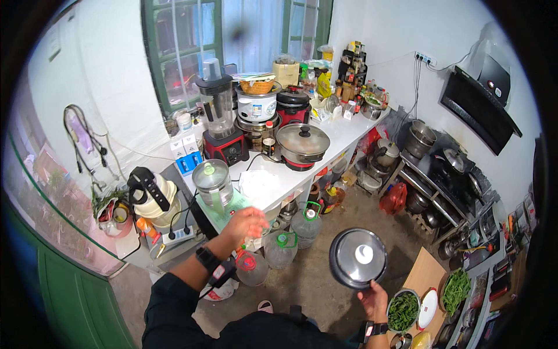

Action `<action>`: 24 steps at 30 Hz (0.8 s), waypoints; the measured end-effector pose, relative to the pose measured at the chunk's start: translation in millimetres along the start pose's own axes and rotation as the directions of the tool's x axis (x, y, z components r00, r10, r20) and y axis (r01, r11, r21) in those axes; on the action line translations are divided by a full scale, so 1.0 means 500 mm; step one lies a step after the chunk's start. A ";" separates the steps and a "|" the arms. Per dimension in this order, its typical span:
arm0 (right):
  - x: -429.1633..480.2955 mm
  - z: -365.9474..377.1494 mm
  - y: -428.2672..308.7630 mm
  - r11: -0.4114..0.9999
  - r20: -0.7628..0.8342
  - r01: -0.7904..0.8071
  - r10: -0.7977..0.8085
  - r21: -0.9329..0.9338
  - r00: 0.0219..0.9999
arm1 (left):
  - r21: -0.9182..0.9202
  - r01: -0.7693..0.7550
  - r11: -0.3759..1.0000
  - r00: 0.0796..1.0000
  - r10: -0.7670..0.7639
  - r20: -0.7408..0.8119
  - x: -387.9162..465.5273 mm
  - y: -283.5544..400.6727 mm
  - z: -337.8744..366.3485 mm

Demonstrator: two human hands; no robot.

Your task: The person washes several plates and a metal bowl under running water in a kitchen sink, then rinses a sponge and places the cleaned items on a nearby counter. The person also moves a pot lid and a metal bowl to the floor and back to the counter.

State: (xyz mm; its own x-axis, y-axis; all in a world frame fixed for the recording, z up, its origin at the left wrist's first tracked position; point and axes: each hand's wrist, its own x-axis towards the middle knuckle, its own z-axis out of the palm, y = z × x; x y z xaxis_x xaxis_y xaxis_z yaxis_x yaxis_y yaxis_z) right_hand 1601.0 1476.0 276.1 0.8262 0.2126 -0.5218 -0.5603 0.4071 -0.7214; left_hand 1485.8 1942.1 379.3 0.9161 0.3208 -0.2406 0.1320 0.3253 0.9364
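Note:
My right hand (374,300) grips the near edge of a round metal pan (355,257) with a dark rim, holding it over the floor. A bright white spot shows on its shiny face; whether that is a knob or glare I cannot tell. With fingers apart, my empty left hand (249,221) hovers by the front edge of the white counter (279,185). Nearest to it stand a glass pitcher (213,183) with a pale green handle and the green mat (233,205) under it. A crumpled white sheet (260,183) lies just beyond.
An electric pot (303,146) with a glass lid and a blender (222,118) stand on the counter. Large plastic water jugs (280,248) crowd the floor below. At right, a wooden board (418,272) carries a bowl of leafy greens (403,310) and a white plate (428,309).

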 end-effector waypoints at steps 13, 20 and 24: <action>0.471 0.281 -0.290 0.995 0.114 0.093 -0.088 -0.046 0.990 | 0.068 -0.193 0.979 0.929 0.205 -0.308 0.387 0.231 -0.057; 0.785 0.438 -0.484 0.995 0.335 0.011 0.025 -0.104 0.942 | -0.027 -0.324 0.946 0.801 0.259 -0.540 0.692 0.318 -0.038; 0.945 0.500 -0.582 0.982 0.382 0.025 0.051 -0.189 0.923 | -0.004 -0.387 0.922 0.681 0.283 -0.675 0.882 0.381 -0.061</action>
State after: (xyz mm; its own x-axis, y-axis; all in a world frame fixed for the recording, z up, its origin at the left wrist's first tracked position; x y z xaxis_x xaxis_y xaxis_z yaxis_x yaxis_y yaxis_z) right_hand 2169.0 1679.9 353.2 0.7565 0.5565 -0.3437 -0.5408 0.2367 -0.8072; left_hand 1903.4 2172.4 443.7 0.4059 0.9111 -0.0719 -0.2342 0.1797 0.9555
